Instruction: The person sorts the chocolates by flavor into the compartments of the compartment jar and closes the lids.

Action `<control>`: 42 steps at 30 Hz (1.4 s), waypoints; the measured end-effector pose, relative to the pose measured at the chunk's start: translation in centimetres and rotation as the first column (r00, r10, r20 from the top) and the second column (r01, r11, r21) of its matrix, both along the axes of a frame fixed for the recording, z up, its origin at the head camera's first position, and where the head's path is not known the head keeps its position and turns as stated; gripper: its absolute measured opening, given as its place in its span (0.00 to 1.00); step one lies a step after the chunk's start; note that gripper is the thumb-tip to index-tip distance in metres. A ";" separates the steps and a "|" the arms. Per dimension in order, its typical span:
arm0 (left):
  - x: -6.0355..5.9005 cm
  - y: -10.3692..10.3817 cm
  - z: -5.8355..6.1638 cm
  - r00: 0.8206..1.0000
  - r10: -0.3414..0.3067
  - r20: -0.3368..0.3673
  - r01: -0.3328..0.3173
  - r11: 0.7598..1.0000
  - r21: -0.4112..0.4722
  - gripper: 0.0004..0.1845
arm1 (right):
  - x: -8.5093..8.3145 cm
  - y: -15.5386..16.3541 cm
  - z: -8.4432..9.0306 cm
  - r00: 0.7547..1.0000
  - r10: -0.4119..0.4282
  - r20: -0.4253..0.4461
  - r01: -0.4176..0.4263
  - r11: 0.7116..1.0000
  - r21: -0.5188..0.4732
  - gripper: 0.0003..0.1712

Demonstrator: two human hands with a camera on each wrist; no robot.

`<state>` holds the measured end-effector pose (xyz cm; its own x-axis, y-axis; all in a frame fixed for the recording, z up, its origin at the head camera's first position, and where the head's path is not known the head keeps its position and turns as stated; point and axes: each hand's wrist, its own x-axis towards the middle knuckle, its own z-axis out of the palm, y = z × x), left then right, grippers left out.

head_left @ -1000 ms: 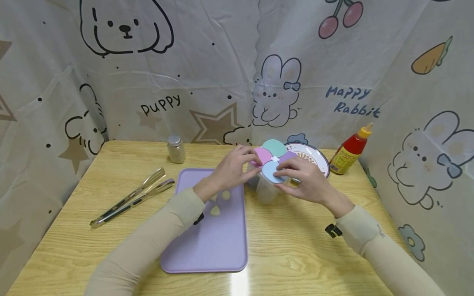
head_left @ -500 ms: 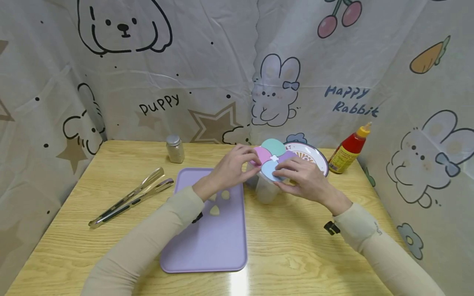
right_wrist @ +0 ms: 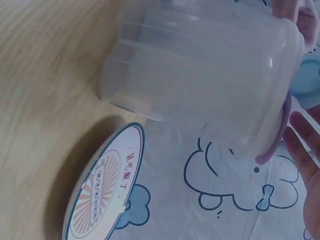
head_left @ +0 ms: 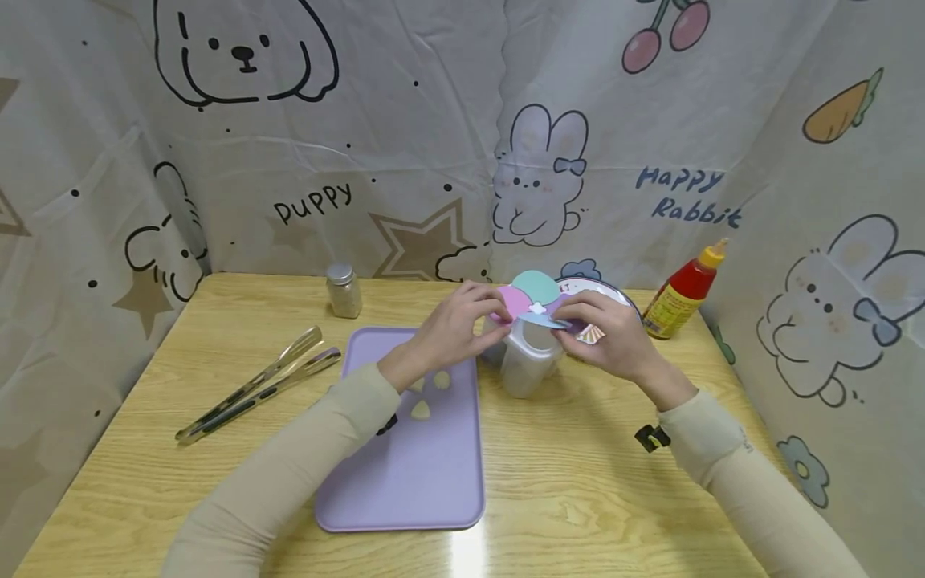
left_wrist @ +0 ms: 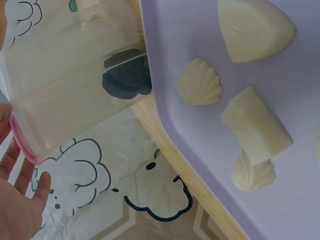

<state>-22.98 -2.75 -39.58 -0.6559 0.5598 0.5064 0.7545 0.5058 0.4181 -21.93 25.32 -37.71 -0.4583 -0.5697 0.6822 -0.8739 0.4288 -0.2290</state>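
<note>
A translucent storage container (head_left: pixel 522 373) stands upright behind the tray, topped by petal-shaped pink (head_left: pixel 515 301), green (head_left: pixel 535 286), purple (right_wrist: pixel 281 132) and blue lids. With thumb and fingers, my right hand (head_left: pixel 607 333) pinches the blue lid (head_left: pixel 537 319), which is tilted up so the compartment under it stands uncovered. My left hand (head_left: pixel 455 325) holds the container's top at the pink lid. Near the bottom of the container, something dark (left_wrist: pixel 127 75) shows through the wall; its kind is unclear.
The purple tray (head_left: pixel 401 490) bears several pale pieces, among them a shell-shaped one (left_wrist: pixel 200 82). Metal tongs (head_left: pixel 260 385) lie at the left. A silver-capped jar (head_left: pixel 343 293) stands behind, a round plate (right_wrist: pixel 102 192) behind the container, and a red sauce bottle (head_left: pixel 682 297) at the right.
My right hand has raised the blue lid from lying flat to a steep tilt, uncovering the compartment's mouth. The left hand keeps its place at the pink lid.
</note>
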 end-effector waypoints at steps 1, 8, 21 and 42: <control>0.0 0.0 0.0 1.000 0.001 0.001 -0.001 1.000 0.000 0.06 | -0.1 0.1 0.1 1.000 0.001 0.021 -0.001 1.000 -0.021 0.16; -0.1 0.0 0.0 1.000 -0.005 -0.001 0.005 1.000 0.002 0.06 | -0.8 0.4 0.4 0.985 -0.032 0.169 0.056 0.989 -0.139 0.16; 0.2 -0.2 0.1 1.000 0.006 0.010 -0.006 1.000 -0.017 0.06 | -0.7 0.0 0.6 0.914 -0.111 0.391 0.191 0.967 -0.170 0.10; 3.6 -11.5 0.2 0.981 0.163 0.108 -0.154 0.984 -0.086 0.19 | -0.7 0.3 0.4 0.896 -0.113 0.430 0.207 0.962 -0.177 0.10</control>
